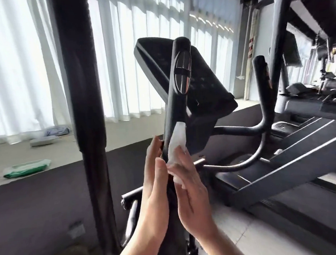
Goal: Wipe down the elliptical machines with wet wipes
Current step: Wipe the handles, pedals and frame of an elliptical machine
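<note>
The wet wipe (pixel 176 144) you hold is white, damp-looking and crumpled into a long strip. It is pressed flat against the black handlebar (pixel 177 90) of the elliptical machine, on the lower part of the bar below the shiny chrome sensor plate (pixel 183 74). The wipe's long axis runs along the bar, rising from your fingers and leaning slightly to the right, with its top edge folded against the bar's right side.

The handlebar itself stands nearly upright, tilting a little to the right as it climbs, and ends in a rounded black cap.

Your right hand (pixel 189 183) is against the bar's right side, fingers fairly straight and close together, thumb up along the wipe, pressing it to the bar. Your left hand (pixel 154 180) lies on the bar's left side, fingers straight and together, pointing up along the bar, thumb beside the wipe's lower end; it seems to touch the bar flat rather than curl round it, though the far side of the fingers is hidden.

Behind the handlebar, the dark console (pixel 195 79) tilts back. To the handlebar's right a second curved black handle (pixel 262 93) rises. To its left stands a thick black upright post (pixel 80 77), and beyond that, on the pale window ledge (pixel 123 130), lies a green pack of wipes (pixel 26 168). White curtains (pixel 15 64) hang behind it all.
</note>
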